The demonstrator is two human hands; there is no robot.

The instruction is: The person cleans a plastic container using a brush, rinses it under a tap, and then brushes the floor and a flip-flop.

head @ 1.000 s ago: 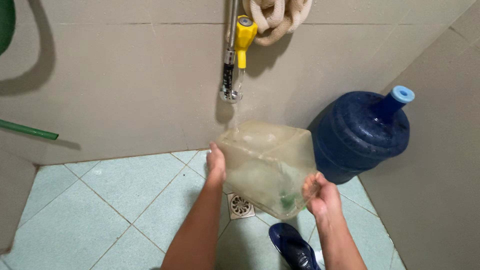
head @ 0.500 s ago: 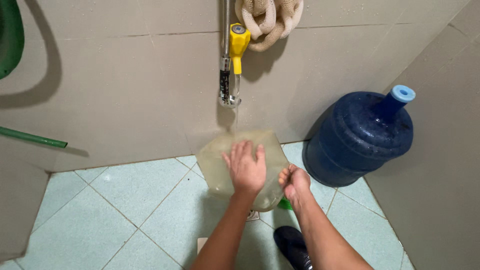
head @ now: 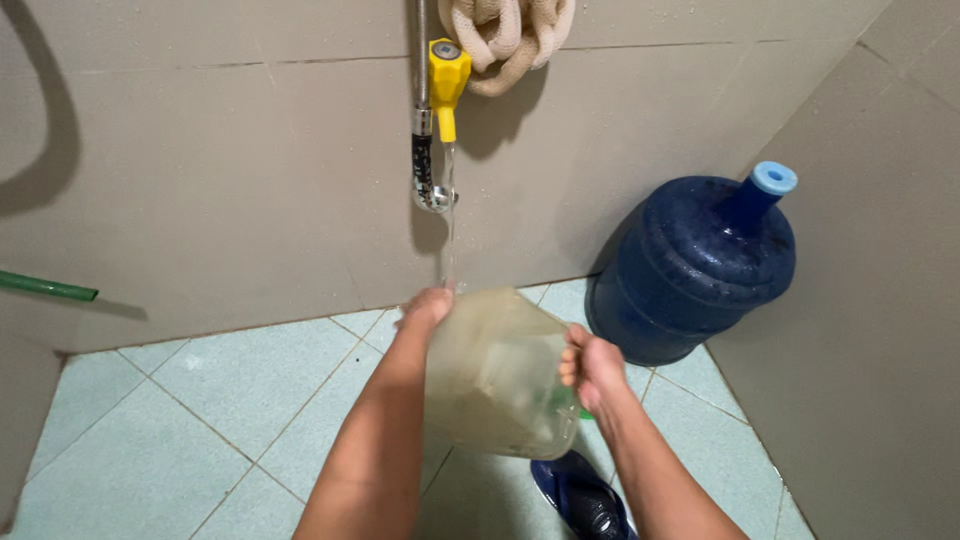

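A cloudy, see-through plastic container (head: 495, 375) is held over the tiled floor below a yellow tap (head: 446, 82). A thin stream of water (head: 449, 215) runs down from the tap to the container's far rim. My left hand (head: 428, 307) grips the container's far left edge, right where the water lands. My right hand (head: 592, 366) holds its right side. Something small and green (head: 583, 412) shows just below my right hand.
A large dark blue water jug (head: 695, 268) with a light blue cap stands in the right corner. A beige rope (head: 508, 35) hangs coiled above the tap. A green hose (head: 45, 288) juts from the left. A dark sandal (head: 585, 497) is on the pale green tiles (head: 200, 420).
My left hand has gone from lying flat on the container's top to gripping its far left edge. The container is tilted differently and sits closer under the water stream.
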